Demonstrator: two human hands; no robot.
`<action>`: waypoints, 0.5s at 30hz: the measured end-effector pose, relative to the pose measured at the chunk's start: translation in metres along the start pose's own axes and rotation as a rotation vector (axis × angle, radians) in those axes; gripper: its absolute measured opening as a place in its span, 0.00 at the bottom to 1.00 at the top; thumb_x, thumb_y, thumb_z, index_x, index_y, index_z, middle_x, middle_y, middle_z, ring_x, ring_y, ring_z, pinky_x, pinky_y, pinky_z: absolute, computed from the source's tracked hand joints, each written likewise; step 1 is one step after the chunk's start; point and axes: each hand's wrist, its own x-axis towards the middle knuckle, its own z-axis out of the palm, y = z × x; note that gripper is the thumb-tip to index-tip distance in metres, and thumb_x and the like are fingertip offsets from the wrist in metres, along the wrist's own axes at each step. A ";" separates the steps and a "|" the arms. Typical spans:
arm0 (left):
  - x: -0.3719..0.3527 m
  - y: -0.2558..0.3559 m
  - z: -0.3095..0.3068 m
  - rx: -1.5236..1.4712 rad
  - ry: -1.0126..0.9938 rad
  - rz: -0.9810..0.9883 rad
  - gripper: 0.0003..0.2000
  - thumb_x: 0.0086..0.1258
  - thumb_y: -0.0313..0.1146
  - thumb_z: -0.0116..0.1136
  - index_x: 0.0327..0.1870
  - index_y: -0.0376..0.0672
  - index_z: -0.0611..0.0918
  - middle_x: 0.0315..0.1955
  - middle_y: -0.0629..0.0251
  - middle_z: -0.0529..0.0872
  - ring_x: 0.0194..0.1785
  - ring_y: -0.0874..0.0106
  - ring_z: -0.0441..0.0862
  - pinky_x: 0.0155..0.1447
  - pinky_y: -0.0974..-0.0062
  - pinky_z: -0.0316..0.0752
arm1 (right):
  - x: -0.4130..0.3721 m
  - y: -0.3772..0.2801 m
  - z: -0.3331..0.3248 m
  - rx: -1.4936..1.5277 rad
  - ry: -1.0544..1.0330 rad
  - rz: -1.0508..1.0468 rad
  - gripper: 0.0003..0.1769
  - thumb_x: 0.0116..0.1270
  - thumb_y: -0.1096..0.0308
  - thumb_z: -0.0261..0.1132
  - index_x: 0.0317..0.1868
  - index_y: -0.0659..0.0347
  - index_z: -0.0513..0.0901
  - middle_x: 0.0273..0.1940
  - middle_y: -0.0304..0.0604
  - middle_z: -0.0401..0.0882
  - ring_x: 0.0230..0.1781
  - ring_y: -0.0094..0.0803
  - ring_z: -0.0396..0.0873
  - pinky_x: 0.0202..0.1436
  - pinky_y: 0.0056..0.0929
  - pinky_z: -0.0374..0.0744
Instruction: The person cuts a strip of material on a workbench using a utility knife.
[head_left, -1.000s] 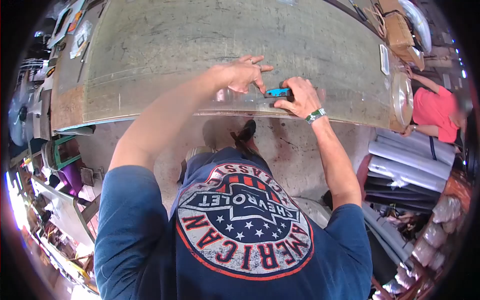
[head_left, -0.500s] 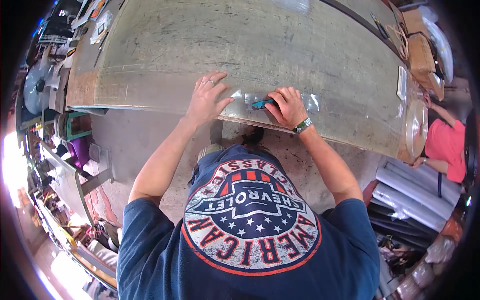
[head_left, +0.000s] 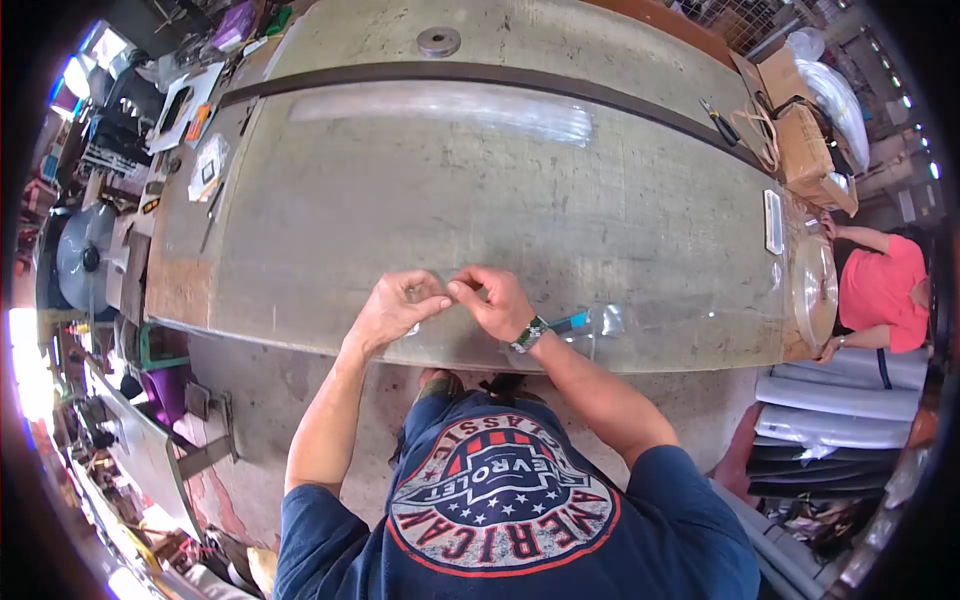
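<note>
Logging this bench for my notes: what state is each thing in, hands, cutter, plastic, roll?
left hand, fingers pinching the clear plastic piece.
right hand, fingers pinching the same piece.
clear plastic piece, held between both hands.
blue cutter, lying unheld on the table.
film roll, resting at the table's right end.

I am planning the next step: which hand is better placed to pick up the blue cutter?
Right, probably. The blue cutter lies just beside the wrist of the right hand; the left hand is farther away, on the other side of the right hand.
</note>
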 end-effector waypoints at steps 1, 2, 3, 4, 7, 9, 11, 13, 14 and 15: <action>0.006 -0.003 -0.018 -0.025 -0.038 -0.048 0.10 0.67 0.36 0.75 0.39 0.40 0.89 0.31 0.68 0.90 0.34 0.77 0.82 0.43 0.72 0.79 | 0.012 -0.002 0.005 -0.007 0.061 -0.009 0.12 0.72 0.61 0.70 0.44 0.64 0.87 0.33 0.51 0.87 0.33 0.42 0.86 0.38 0.35 0.81; 0.013 -0.013 -0.036 0.008 -0.051 -0.013 0.10 0.67 0.35 0.75 0.39 0.39 0.89 0.30 0.71 0.89 0.33 0.78 0.82 0.40 0.74 0.78 | 0.025 -0.004 0.002 -0.044 0.055 0.014 0.12 0.73 0.62 0.70 0.44 0.65 0.87 0.35 0.49 0.89 0.33 0.35 0.86 0.38 0.33 0.81; 0.017 -0.019 -0.056 -0.022 -0.091 -0.043 0.09 0.66 0.35 0.75 0.39 0.38 0.89 0.29 0.70 0.89 0.33 0.78 0.83 0.39 0.74 0.78 | 0.034 -0.004 -0.003 -0.058 0.091 0.050 0.11 0.74 0.63 0.70 0.44 0.64 0.88 0.35 0.46 0.89 0.34 0.32 0.86 0.39 0.31 0.81; 0.019 -0.026 -0.077 -0.053 -0.120 -0.077 0.09 0.66 0.34 0.76 0.38 0.38 0.89 0.29 0.70 0.89 0.33 0.78 0.83 0.39 0.75 0.77 | 0.045 -0.003 -0.007 -0.069 0.117 0.082 0.11 0.74 0.63 0.70 0.44 0.64 0.88 0.35 0.43 0.89 0.36 0.28 0.86 0.40 0.29 0.81; 0.023 -0.048 -0.144 -0.158 -0.185 -0.189 0.07 0.64 0.29 0.76 0.36 0.37 0.88 0.27 0.68 0.89 0.32 0.79 0.83 0.37 0.77 0.77 | 0.081 0.012 -0.028 -0.057 0.229 0.149 0.12 0.75 0.63 0.70 0.45 0.66 0.88 0.34 0.38 0.89 0.33 0.22 0.82 0.39 0.27 0.81; 0.029 -0.078 -0.190 -0.223 -0.223 -0.226 0.06 0.64 0.26 0.76 0.36 0.37 0.88 0.26 0.69 0.88 0.30 0.80 0.82 0.35 0.78 0.75 | 0.098 0.036 -0.053 -0.006 0.323 0.206 0.13 0.76 0.62 0.71 0.46 0.65 0.88 0.34 0.36 0.88 0.33 0.21 0.82 0.39 0.25 0.81; 0.037 -0.086 -0.234 -0.126 -0.253 -0.244 0.05 0.63 0.25 0.75 0.37 0.38 0.89 0.27 0.68 0.89 0.31 0.80 0.83 0.35 0.78 0.76 | 0.111 0.050 -0.080 0.063 0.447 0.206 0.13 0.76 0.61 0.70 0.46 0.64 0.87 0.34 0.35 0.87 0.33 0.20 0.82 0.39 0.24 0.80; 0.052 -0.101 -0.272 -0.056 -0.253 -0.218 0.05 0.63 0.25 0.75 0.37 0.38 0.89 0.28 0.68 0.90 0.31 0.79 0.83 0.35 0.78 0.76 | 0.119 0.061 -0.115 -0.041 0.495 0.244 0.12 0.77 0.62 0.70 0.45 0.63 0.87 0.33 0.34 0.86 0.33 0.20 0.82 0.39 0.24 0.80; 0.062 -0.100 -0.289 0.004 -0.212 -0.250 0.05 0.64 0.26 0.75 0.37 0.39 0.89 0.29 0.68 0.90 0.31 0.79 0.83 0.35 0.78 0.77 | 0.123 0.065 -0.130 -0.029 0.535 0.263 0.11 0.77 0.62 0.69 0.43 0.63 0.86 0.32 0.34 0.85 0.32 0.20 0.82 0.38 0.23 0.80; 0.076 -0.100 -0.306 -0.006 -0.189 -0.234 0.05 0.64 0.26 0.75 0.38 0.39 0.89 0.30 0.68 0.90 0.31 0.80 0.83 0.34 0.78 0.76 | 0.128 0.069 -0.145 -0.020 0.575 0.285 0.11 0.77 0.62 0.69 0.42 0.62 0.86 0.32 0.34 0.85 0.32 0.21 0.81 0.38 0.23 0.80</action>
